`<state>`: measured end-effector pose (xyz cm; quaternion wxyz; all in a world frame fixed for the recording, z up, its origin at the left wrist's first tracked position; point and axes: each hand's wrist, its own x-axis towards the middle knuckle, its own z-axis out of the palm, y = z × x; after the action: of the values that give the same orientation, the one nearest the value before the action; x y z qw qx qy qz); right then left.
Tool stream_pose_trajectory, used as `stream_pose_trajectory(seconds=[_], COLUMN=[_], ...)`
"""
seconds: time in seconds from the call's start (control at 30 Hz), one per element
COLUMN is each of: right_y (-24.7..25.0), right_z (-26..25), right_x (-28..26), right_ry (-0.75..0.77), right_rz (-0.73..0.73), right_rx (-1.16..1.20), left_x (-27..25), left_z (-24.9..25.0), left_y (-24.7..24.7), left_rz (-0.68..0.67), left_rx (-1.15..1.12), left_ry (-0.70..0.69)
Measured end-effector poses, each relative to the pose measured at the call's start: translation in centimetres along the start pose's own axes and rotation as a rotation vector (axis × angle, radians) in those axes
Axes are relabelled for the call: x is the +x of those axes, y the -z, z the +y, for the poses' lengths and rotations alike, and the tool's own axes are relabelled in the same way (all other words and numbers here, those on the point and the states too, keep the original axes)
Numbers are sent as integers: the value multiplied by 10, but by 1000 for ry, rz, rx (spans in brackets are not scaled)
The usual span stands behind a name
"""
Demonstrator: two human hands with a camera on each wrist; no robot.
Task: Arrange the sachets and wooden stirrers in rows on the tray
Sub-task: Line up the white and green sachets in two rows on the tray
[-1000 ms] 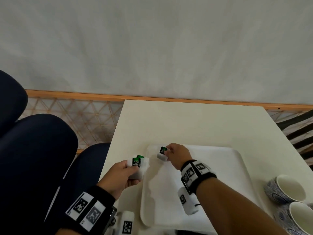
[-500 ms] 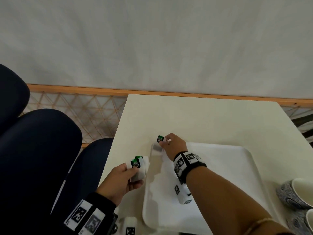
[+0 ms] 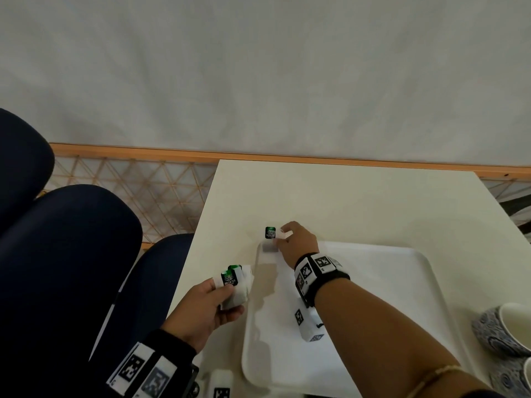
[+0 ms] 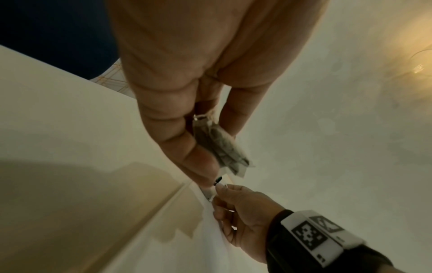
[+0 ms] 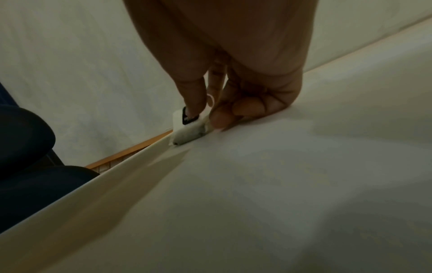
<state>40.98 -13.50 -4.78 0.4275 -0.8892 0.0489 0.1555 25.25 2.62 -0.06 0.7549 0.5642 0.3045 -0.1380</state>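
A white tray [image 3: 388,282] lies on the cream table. My right hand [image 3: 297,239] is at the tray's far left corner and pinches a tea sachet [image 5: 189,134] with a green tag [image 3: 270,233]. In the right wrist view the sachet's bag touches the tray by its rim. My left hand [image 3: 207,305] stays just left of the tray and grips a small bunch of sachets [image 3: 237,285] with green tags; their bags [image 4: 219,147] hang between thumb and fingers in the left wrist view. No wooden stirrers are in view.
Blue-patterned cups [image 3: 505,328] stand at the table's right edge, beside the tray. Dark blue chair cushions [image 3: 71,254] are to the left of the table [image 3: 344,202]. A wooden rail [image 3: 287,160] runs along the wall behind.
My right hand carried its sachet from over the tray's left part to the far left corner and set its bag down there. The left hand kept its bunch beside the tray.
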Motion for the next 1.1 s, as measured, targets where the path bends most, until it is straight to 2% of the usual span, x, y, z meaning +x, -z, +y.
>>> stream_pose_trajectory(seconds=[0.07,0.3,0.7,0.9,0.97,1.1], right_y=[1,-3,-8,-5,-3,-7], right_z=[5,5,0,2,1,-6], right_x=[-1,-1,4,5,12,26], right_ry=[-28,21,19,52,51,-6], right_rz=[-10,-38,-80,26,11,-111], right_rx=[25,-156,-256,-135,-197,-436], left_x=[1,1,2,2,2,3], left_z=[-1,-2,2,4,4,2], left_y=[0,-5,-6,-7,-7,-6], left_rz=[-1,-29,-19,-35,-37,-30], left_rx=[1,1,-3,-2,0,3], left_ry=[2,0,-6,-6,-8,-6])
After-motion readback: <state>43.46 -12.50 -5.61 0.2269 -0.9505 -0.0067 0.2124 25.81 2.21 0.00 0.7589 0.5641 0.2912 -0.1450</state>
